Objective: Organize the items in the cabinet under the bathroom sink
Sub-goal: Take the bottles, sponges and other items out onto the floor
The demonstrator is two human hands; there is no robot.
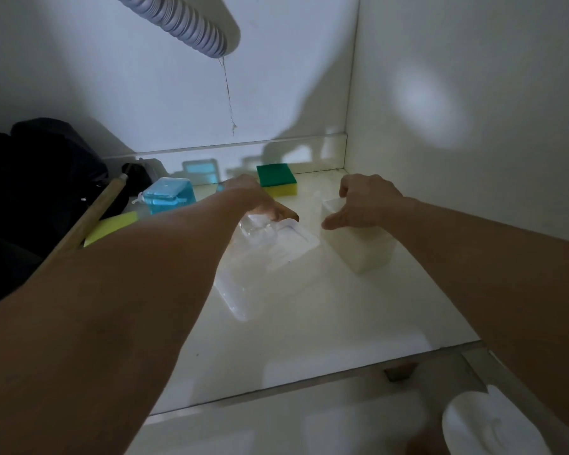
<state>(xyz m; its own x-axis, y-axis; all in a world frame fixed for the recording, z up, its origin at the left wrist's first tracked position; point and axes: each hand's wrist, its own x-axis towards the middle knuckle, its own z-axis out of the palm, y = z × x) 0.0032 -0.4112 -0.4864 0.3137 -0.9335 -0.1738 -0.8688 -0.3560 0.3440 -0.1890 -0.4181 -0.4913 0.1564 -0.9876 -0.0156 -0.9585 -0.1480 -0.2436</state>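
Note:
Both my arms reach into the white cabinet. My left hand (260, 200) grips the far end of a clear plastic container (276, 254) lying on the cabinet floor (358, 310). My right hand (365, 201) hovers just above a white translucent box (365, 247), fingers curved and spread, thumb near its left edge; I cannot tell whether it touches. A green and yellow sponge (276, 179) lies near the back wall. A blue bottle (170, 195) sits left of my left hand, and a second yellow sponge (112, 226) lies in front of it.
A grey corrugated drain hose (184, 24) hangs from above. A dark bag (37, 192) fills the left side, with a wooden handle (89, 220) leaning against it. A white dish (486, 425) lies on the floor outside, bottom right.

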